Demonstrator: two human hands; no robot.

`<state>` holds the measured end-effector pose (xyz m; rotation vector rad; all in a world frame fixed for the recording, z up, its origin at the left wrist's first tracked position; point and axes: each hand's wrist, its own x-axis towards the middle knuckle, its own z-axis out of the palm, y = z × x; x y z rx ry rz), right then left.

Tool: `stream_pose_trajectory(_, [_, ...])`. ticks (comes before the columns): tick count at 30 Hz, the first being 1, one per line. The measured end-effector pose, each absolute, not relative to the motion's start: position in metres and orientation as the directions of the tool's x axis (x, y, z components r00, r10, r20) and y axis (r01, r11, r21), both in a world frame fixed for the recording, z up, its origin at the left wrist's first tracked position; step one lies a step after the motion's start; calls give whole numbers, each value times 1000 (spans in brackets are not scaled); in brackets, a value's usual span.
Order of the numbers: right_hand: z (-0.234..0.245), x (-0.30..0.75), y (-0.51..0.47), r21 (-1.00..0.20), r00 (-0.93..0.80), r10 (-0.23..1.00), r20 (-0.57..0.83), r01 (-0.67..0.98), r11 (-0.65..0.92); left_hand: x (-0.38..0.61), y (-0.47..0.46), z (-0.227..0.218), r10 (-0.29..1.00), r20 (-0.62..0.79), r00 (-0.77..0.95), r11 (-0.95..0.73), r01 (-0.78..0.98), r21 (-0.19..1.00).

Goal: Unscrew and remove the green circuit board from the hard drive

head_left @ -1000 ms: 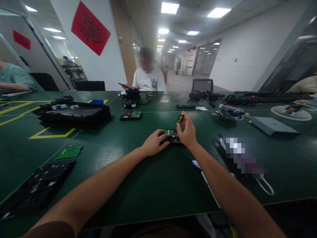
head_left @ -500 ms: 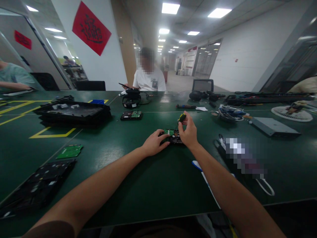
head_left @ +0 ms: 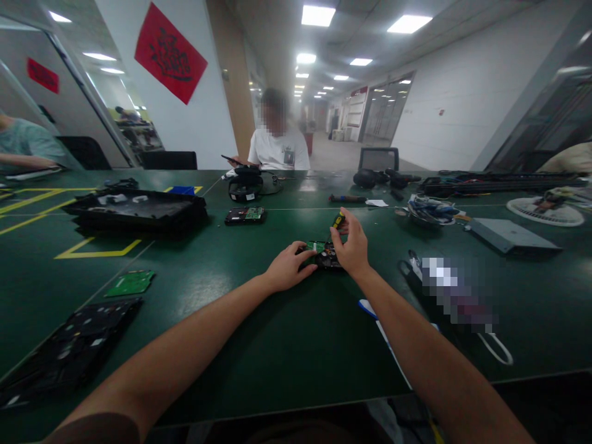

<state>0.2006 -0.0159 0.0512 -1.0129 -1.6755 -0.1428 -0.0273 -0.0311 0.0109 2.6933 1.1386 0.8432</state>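
A hard drive [head_left: 329, 260] with a green circuit board [head_left: 316, 246] lies on the table between my hands. My left hand [head_left: 290, 266] grips its left end, fingers over the far edge and thumb along the near edge. Over the drive's right part, my right hand [head_left: 352, 243] is closed on a screwdriver [head_left: 339, 219] with a yellow and black handle. The handle leans up and away, with its shaft toward the drive. I cannot make out whether the tip touches a screw, and my right hand covers the drive's right end.
Another hard drive [head_left: 245, 215] lies farther back. To the left are black trays [head_left: 134, 209], a loose green board [head_left: 130, 282] and black drive casings [head_left: 69, 351]. A pixelated pouch [head_left: 456, 290] and a grey metal box [head_left: 513, 236] lie right. A person [head_left: 279, 148] sits opposite.
The screwdriver handle has turned and shifted slightly in my right hand's fingers. My left hand and the hard drive have stayed in place.
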Motion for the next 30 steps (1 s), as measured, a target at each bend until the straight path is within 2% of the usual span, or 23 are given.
stream_pose_trajectory(30, [54, 199, -19, -371, -30, 539, 842, 694, 617, -28, -30, 10, 687, 450, 571, -718, 628, 299])
